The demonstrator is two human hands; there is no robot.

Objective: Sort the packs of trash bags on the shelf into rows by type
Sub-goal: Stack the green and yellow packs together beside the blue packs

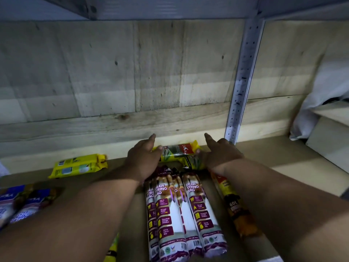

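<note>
I count three, maybe four, purple draw-string packs lying side by side at 6 o'clock on the shelf. My left hand and right hand grasp the ends of one yellow pack at 12 o'clock by the back board. Another yellow pack lies at 10 o'clock, two blue packs at 8, one orange pack at 4.

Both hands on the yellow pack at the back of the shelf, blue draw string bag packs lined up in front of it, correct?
Not quite. The head view shows the draw string bag packs are purple and white, not blue. The rest holds: the left hand and right hand are both on the yellow pack at the back of the shelf, with those packs lined up in front of it.
</note>
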